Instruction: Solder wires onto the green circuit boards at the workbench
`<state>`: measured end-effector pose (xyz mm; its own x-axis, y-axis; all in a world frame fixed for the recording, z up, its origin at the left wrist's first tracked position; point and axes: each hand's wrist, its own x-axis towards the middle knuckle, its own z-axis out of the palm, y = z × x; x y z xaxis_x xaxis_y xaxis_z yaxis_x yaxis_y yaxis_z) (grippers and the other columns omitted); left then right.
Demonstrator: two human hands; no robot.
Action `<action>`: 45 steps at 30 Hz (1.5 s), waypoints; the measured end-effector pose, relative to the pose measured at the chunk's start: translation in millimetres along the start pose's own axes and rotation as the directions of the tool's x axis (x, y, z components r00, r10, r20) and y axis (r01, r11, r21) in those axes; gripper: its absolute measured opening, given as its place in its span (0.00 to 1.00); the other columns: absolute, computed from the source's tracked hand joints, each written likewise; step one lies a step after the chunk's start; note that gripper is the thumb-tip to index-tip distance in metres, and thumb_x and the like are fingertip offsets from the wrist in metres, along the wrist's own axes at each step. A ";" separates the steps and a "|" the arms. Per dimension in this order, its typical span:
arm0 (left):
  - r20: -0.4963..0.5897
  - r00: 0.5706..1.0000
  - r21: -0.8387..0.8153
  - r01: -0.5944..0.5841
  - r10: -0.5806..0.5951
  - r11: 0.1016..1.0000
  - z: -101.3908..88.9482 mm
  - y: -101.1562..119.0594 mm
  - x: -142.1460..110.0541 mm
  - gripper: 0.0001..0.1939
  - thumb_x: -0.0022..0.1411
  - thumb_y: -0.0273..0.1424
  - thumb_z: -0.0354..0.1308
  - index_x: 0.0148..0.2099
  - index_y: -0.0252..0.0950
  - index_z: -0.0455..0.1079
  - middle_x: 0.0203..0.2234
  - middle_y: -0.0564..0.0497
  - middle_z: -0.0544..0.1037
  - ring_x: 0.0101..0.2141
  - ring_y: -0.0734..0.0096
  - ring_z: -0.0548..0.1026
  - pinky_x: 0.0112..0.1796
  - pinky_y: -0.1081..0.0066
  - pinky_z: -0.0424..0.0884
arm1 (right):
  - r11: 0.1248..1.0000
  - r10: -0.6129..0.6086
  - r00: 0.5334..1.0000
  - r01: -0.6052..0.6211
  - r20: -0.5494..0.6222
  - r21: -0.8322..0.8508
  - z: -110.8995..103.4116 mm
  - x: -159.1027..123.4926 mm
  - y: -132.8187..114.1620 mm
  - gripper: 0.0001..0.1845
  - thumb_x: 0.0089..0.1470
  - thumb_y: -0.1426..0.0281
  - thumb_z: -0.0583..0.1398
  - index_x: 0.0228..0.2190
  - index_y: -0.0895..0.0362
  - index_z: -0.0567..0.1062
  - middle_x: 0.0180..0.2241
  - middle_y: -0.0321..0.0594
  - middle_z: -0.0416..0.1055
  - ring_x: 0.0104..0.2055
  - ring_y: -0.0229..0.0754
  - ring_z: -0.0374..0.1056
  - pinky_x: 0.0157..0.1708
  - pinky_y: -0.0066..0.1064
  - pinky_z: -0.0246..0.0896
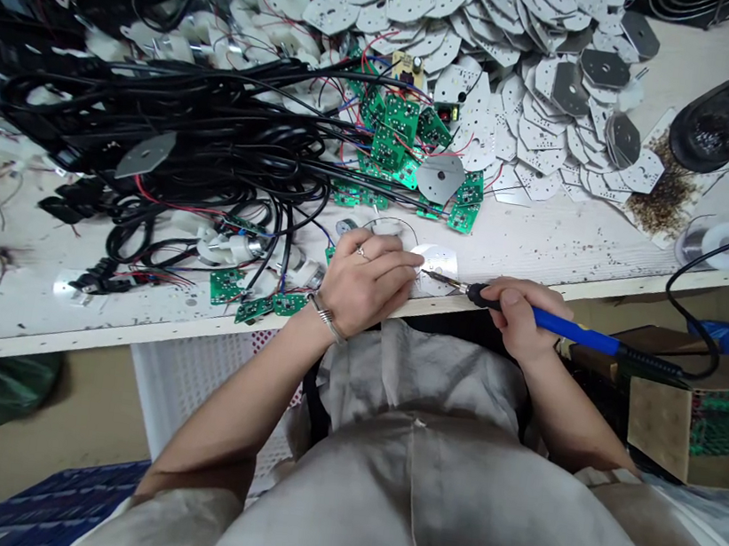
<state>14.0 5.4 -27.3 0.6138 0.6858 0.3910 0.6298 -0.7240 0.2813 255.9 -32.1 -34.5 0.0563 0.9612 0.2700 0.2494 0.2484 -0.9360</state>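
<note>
From my remote station, the workbench (542, 252) fills the upper view. At the back lies a heap of LED boards (439, 14); a tangle of cables (177, 114) lies left of it, with green circuit boards (392, 138) between. A solder spool (717, 245) sits far right. Near the front edge, a round LED board (436, 269) lies between the left hand (359, 286) and the soldering iron (572, 330) in the right hand (519, 320).
</note>
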 end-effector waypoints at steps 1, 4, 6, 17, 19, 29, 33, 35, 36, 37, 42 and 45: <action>0.005 1.000 0.006 0.000 0.000 1.000 0.1 -0.2 -0.2 0.03 0.63 0.28 0.57 0.39 0.41 0.72 0.42 0.55 0.82 0.43 0.64 0.76 0.48 0.55 0.64 | 1.000 0.007 1.000 -0.007 -0.001 0.004 -0.6 -0.4 0.3 0.16 0.60 0.60 0.56 0.28 0.52 0.80 0.25 0.34 0.77 0.24 0.38 0.73 0.26 0.31 0.72; -0.012 1.000 0.026 -0.020 0.021 0.999 0.1 -0.6 -0.1 0.04 0.63 0.28 0.57 0.39 0.41 0.72 0.42 0.54 0.82 0.43 0.64 0.76 0.47 0.55 0.65 | 0.999 0.029 1.000 -0.029 -0.001 0.013 -1.2 -1.3 0.6 0.16 0.60 0.59 0.55 0.29 0.51 0.80 0.25 0.34 0.77 0.22 0.38 0.72 0.24 0.31 0.71; -0.004 1.000 0.023 -0.010 0.010 1.000 0.2 -0.5 0.0 0.04 0.63 0.28 0.57 0.38 0.41 0.72 0.41 0.54 0.82 0.42 0.64 0.76 0.47 0.55 0.65 | 0.999 0.020 1.000 -0.020 0.002 0.026 -0.5 -0.7 0.0 0.16 0.60 0.60 0.56 0.29 0.50 0.80 0.25 0.33 0.78 0.22 0.38 0.72 0.25 0.30 0.71; 0.046 0.997 -0.032 0.057 -0.056 0.998 1.0 -0.3 -0.1 0.04 0.63 0.30 0.57 0.38 0.41 0.72 0.41 0.53 0.82 0.43 0.63 0.76 0.49 0.53 0.62 | 0.996 0.091 0.995 -0.090 -0.034 0.026 0.0 3.0 -7.5 0.18 0.59 0.56 0.57 0.26 0.51 0.80 0.14 0.29 0.68 0.12 0.34 0.60 0.17 0.29 0.63; 0.047 0.997 -0.029 0.058 -0.057 0.998 1.3 -0.6 -0.4 0.04 0.63 0.30 0.57 0.38 0.41 0.73 0.41 0.53 0.82 0.43 0.63 0.76 0.49 0.53 0.63 | 0.994 0.097 0.994 -0.094 -0.049 0.062 0.3 1.9 -6.6 0.17 0.59 0.58 0.57 0.27 0.51 0.80 0.14 0.28 0.68 0.11 0.33 0.58 0.15 0.28 0.60; 0.014 1.000 -0.022 0.019 -0.019 1.000 0.6 0.1 1.0 0.04 0.63 0.29 0.56 0.38 0.41 0.72 0.41 0.53 0.82 0.43 0.63 0.76 0.48 0.53 0.65 | 0.990 0.108 0.989 -0.098 -0.098 0.099 -1.6 -2.0 -5.1 0.16 0.61 0.59 0.56 0.28 0.51 0.79 0.15 0.30 0.68 0.11 0.33 0.58 0.13 0.28 0.57; 0.050 0.998 -0.034 0.047 -0.045 0.998 0.7 -0.3 1.3 0.05 0.62 0.29 0.56 0.38 0.41 0.73 0.41 0.53 0.82 0.43 0.63 0.76 0.49 0.52 0.65 | 0.987 -0.162 0.987 0.162 -0.010 -0.011 3.6 -1.4 -11.5 0.11 0.62 0.64 0.55 0.42 0.50 0.75 0.26 0.34 0.77 0.26 0.40 0.74 0.27 0.33 0.73; 0.038 0.999 -0.037 0.040 -0.039 0.999 0.9 -0.6 1.5 0.05 0.61 0.28 0.56 0.37 0.41 0.73 0.41 0.53 0.82 0.43 0.63 0.76 0.49 0.53 0.65 | 0.917 -0.353 0.927 0.369 0.123 -0.150 11.0 0.0 -11.8 0.15 0.61 0.65 0.57 0.49 0.50 0.72 0.36 0.40 0.79 0.39 0.45 0.76 0.39 0.39 0.75; 0.027 0.999 -0.037 0.037 -0.036 0.999 1.2 -0.4 1.6 0.05 0.61 0.28 0.56 0.37 0.41 0.73 0.40 0.53 0.82 0.42 0.63 0.76 0.48 0.53 0.65 | 0.866 -0.424 0.888 0.454 0.177 -0.208 15.2 0.6 -10.7 0.16 0.61 0.65 0.57 0.51 0.51 0.70 0.39 0.41 0.79 0.42 0.45 0.76 0.42 0.39 0.75; 0.014 0.999 -0.032 0.037 -0.037 0.999 1.8 0.4 1.6 0.04 0.61 0.28 0.56 0.37 0.41 0.72 0.40 0.54 0.82 0.42 0.64 0.76 0.48 0.54 0.65 | 0.817 -0.475 0.854 0.517 0.211 -0.256 19.3 0.9 -8.7 0.17 0.61 0.65 0.57 0.52 0.51 0.69 0.40 0.42 0.78 0.43 0.45 0.75 0.42 0.38 0.75; -0.132 0.983 0.090 0.143 -0.131 0.986 7.5 14.0 2.3 0.03 0.61 0.27 0.57 0.36 0.40 0.71 0.37 0.54 0.82 0.42 0.63 0.76 0.46 0.53 0.61 | 0.716 -0.539 0.801 0.599 0.262 -0.358 28.5 -1.8 3.7 0.20 0.59 0.70 0.58 0.54 0.54 0.69 0.37 0.43 0.77 0.39 0.43 0.75 0.39 0.32 0.74; -0.195 0.965 0.168 0.210 -0.176 0.963 6.9 23.0 4.0 0.04 0.61 0.26 0.57 0.35 0.40 0.69 0.39 0.53 0.82 0.44 0.61 0.75 0.47 0.52 0.58 | 0.760 -0.501 0.825 0.563 0.259 -0.325 27.2 -3.4 7.2 0.21 0.59 0.70 0.58 0.54 0.51 0.69 0.38 0.41 0.77 0.40 0.42 0.75 0.40 0.31 0.74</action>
<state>34.2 -7.9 -25.3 0.3884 0.7751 0.4984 0.8153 -0.5411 0.2062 231.2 -30.3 -48.3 -0.3292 0.7000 0.6338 0.5353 0.6913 -0.4854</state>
